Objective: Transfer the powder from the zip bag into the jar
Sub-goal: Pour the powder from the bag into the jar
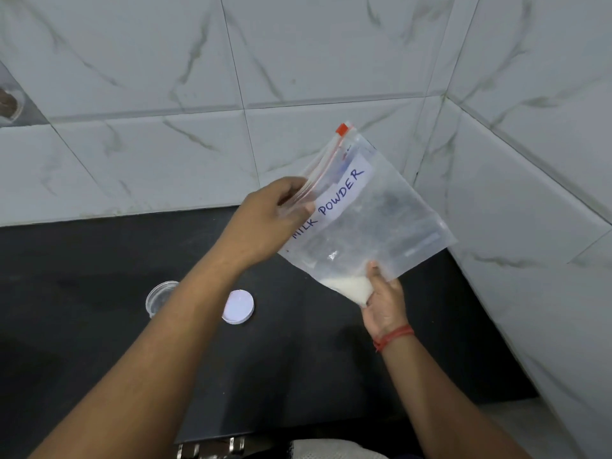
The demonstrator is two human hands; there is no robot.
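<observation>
A clear zip bag (pixel 371 220) with a white label reading MILK POWDER hangs tilted above the black counter. Its red zip slider (pixel 342 128) sits at the top end of the seal. My left hand (pixel 265 220) pinches the bag at the lower end of its zip edge. My right hand (pixel 384 299) grips the bag's bottom corner, where a small heap of white powder (pixel 351 286) has gathered. A small clear jar (pixel 159 297) stands on the counter, partly hidden behind my left forearm. Its white lid (pixel 238 307) lies beside it, to the right.
The black counter (pixel 99 342) runs into a corner of white marbled wall tiles (pixel 165 77), with the side wall close on the right. A round fixture (pixel 8 106) shows at the far left edge. Metal pieces (pixel 212 447) show below the counter's front edge.
</observation>
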